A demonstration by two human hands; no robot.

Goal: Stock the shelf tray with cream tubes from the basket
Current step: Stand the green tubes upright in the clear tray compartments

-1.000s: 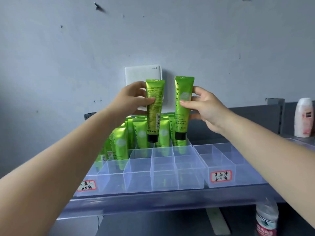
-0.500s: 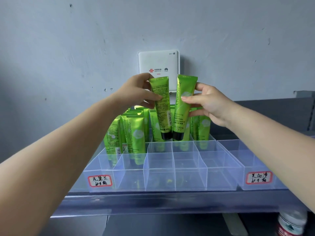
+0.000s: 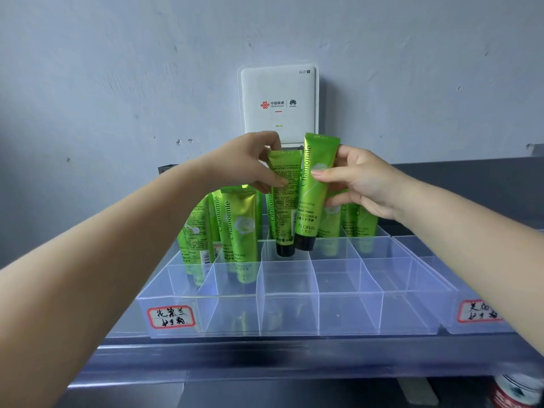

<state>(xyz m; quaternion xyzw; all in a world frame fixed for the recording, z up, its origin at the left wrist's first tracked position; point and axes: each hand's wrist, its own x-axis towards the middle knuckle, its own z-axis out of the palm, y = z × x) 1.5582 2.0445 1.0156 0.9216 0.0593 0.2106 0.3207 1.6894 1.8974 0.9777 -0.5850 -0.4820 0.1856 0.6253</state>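
My left hand [image 3: 247, 163] grips a green cream tube [image 3: 284, 207], cap down, back label toward me. My right hand [image 3: 365, 184] pinches a second green tube [image 3: 312, 198] marked Chamomile, cap down, right beside the first. Both black caps hang just over the back cells of the clear divided shelf tray [image 3: 288, 313]. Several green tubes [image 3: 235, 231] stand upright in the tray's rear cells, left and right of my hands. No basket is in view.
A white wifi box [image 3: 278, 101] is fixed to the grey wall behind the tray. A second clear tray [image 3: 482, 322] with a red-edged label sits to the right. A bottle top [image 3: 515, 390] shows below the shelf at bottom right.
Both hands have lowered their tubes toward the tray's back cells, the left tube lower than the right. The view has shifted closer and to the left.
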